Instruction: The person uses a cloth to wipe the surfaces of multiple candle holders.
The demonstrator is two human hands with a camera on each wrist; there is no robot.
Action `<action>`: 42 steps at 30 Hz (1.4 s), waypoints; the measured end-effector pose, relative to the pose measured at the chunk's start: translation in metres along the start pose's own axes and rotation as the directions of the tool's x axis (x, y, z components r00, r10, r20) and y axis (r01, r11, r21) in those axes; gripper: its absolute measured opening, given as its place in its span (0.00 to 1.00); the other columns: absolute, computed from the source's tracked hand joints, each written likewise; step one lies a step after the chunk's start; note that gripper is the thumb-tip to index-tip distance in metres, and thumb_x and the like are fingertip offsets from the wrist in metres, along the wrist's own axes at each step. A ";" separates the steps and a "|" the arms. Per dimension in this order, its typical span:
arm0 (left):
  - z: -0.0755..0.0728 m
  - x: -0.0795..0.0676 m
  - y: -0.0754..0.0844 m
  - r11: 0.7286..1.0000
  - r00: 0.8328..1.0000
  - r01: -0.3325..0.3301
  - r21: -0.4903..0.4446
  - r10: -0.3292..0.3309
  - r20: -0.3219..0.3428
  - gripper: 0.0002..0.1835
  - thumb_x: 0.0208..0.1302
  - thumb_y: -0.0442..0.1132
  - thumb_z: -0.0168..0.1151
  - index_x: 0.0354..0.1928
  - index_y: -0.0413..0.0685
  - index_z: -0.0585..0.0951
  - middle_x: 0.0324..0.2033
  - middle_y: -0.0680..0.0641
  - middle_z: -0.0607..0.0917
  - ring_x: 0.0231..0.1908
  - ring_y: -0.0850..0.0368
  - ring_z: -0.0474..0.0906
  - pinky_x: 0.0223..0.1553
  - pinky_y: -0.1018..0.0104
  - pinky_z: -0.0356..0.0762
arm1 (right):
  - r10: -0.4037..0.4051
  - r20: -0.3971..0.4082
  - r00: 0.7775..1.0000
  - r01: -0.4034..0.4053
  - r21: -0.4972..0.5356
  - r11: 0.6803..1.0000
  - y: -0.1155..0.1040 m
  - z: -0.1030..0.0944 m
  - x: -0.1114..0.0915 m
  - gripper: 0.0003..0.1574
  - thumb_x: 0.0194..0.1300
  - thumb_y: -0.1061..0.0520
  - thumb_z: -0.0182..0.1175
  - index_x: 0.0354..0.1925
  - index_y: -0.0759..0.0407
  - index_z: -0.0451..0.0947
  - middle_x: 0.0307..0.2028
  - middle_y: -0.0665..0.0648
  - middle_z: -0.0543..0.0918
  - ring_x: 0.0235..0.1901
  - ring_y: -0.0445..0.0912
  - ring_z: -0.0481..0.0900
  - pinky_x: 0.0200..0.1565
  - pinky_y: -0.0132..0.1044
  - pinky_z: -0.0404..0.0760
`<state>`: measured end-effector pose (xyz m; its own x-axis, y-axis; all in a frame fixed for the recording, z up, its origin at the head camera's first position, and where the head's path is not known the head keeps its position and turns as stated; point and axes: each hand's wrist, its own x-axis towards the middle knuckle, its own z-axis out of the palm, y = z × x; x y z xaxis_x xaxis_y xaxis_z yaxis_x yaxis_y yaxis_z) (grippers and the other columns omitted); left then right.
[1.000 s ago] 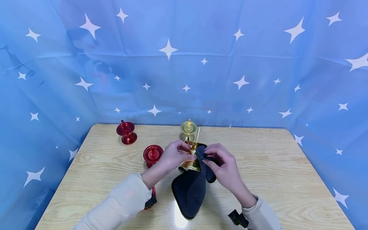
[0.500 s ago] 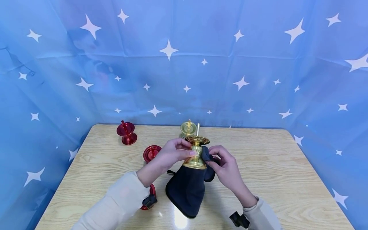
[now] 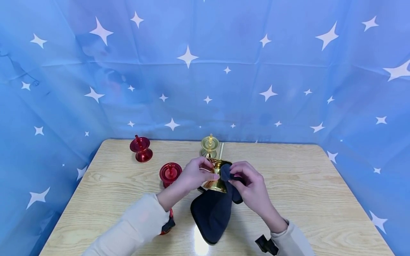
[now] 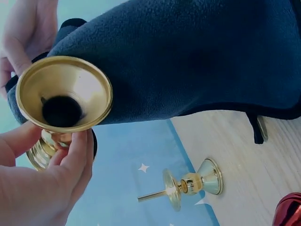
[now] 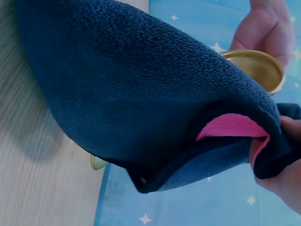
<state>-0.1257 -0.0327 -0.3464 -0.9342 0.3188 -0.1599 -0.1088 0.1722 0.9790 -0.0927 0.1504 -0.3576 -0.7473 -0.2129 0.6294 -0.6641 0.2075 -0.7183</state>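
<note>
My left hand (image 3: 193,174) grips a shiny gold candlestick (image 3: 215,185) by its middle, fingers and thumb curled round it. The candlestick is tilted, its candle tube pointing away from me; in the left wrist view its hollow base (image 4: 89,87) faces the camera. My right hand (image 3: 251,181) pinches a bunched part of a dark navy cloth (image 3: 211,217) against the candlestick's right side. The rest of the cloth hangs below toward the tabletop. In the right wrist view a fold exposes the cloth's pink underside (image 5: 233,126).
Behind the hands stands another gold candlestick (image 3: 210,144). Red candlesticks stand at the back left (image 3: 141,149) and beside my left forearm (image 3: 170,173); a further red piece (image 3: 166,227) is mostly hidden under the left sleeve. A starry blue curtain (image 3: 224,106) rises behind the wooden table (image 3: 304,185).
Half a second ago the candlestick stood more upright with its upper dish showing; now it is tilted again, as one second ago. The cloth has slid across its right side.
</note>
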 end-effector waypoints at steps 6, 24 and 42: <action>-0.007 -0.002 0.002 0.991 0.996 0.047 -0.125 -0.037 0.082 0.13 0.57 0.29 0.61 0.43 0.32 0.72 0.40 0.40 0.78 0.38 0.54 0.76 0.39 0.64 0.78 | 0.092 0.001 0.996 -0.092 0.047 0.995 0.003 -0.001 -0.003 0.20 0.44 0.85 0.56 0.33 0.69 0.71 0.38 0.65 0.75 0.42 0.41 0.75 0.41 0.27 0.78; 0.000 -0.002 0.002 0.994 0.997 0.081 -0.075 -0.080 0.007 0.15 0.54 0.36 0.67 0.41 0.39 0.74 0.36 0.44 0.78 0.36 0.55 0.74 0.31 0.68 0.74 | 0.114 -0.001 0.994 -0.114 0.042 0.993 0.006 0.000 -0.006 0.20 0.44 0.85 0.57 0.33 0.67 0.73 0.37 0.64 0.76 0.40 0.42 0.76 0.40 0.28 0.78; -0.003 -0.003 0.005 0.971 0.990 0.081 -0.225 -0.052 0.130 0.16 0.64 0.31 0.54 0.49 0.25 0.70 0.32 0.46 0.76 0.29 0.62 0.71 0.28 0.75 0.71 | 0.073 0.016 0.997 -0.073 0.041 0.996 0.005 -0.005 -0.006 0.22 0.44 0.86 0.55 0.35 0.68 0.71 0.40 0.65 0.75 0.42 0.41 0.75 0.42 0.28 0.78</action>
<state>-0.1246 -0.0358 -0.3403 -0.8752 0.4279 -0.2257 -0.2573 -0.0168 0.9662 -0.0916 0.1570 -0.3631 -0.7933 -0.2122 0.5707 -0.6059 0.1833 -0.7741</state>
